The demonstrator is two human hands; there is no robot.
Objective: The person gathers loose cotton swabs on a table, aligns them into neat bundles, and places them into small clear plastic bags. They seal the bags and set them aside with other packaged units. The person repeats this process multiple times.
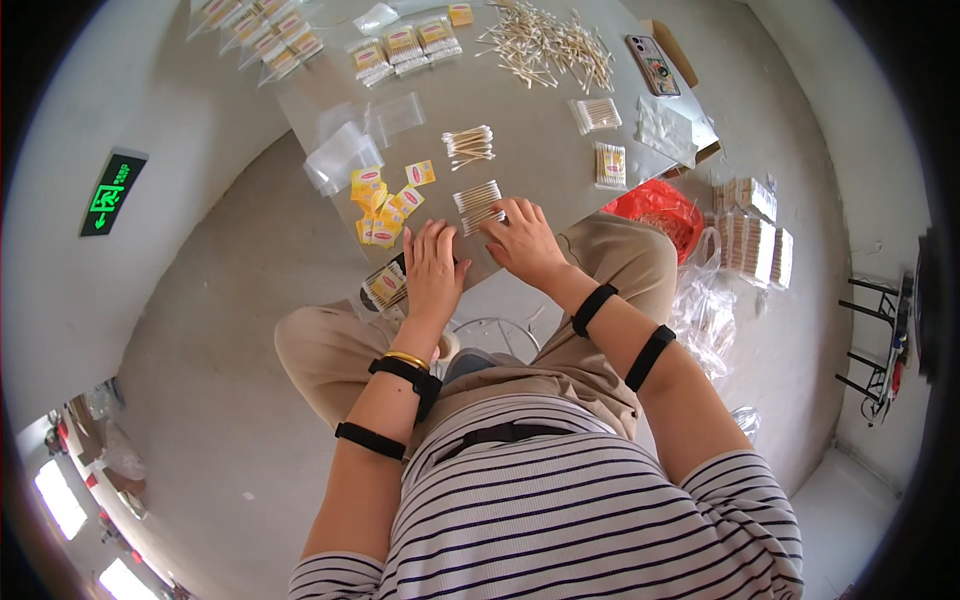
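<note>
A short row of cotton swabs [479, 203] lies side by side near the table's front edge. My right hand [525, 240] reaches in from the right, its fingertips touching the row's right end, fingers apart and not wrapped round anything. My left hand [431, 268] rests at the table edge, fingers stretched out, left of and nearer than the row. Beside its wrist is a filled pack of swabs [385, 285] with a yellow label, partly covered by the hand. Beyond the row sits a second bunch of swabs [468, 146], less evenly laid. Several yellow cards [385, 212] are scattered to the left.
Clear plastic bags [345, 157] lie left, filled packs [403, 48] stand at the back, and a loose heap of swabs [548, 45] spreads far right. Two packs, one a labelled pack [610, 165], lie right, near a phone [652, 66]. A red bag [660, 215] stands below the table's right edge.
</note>
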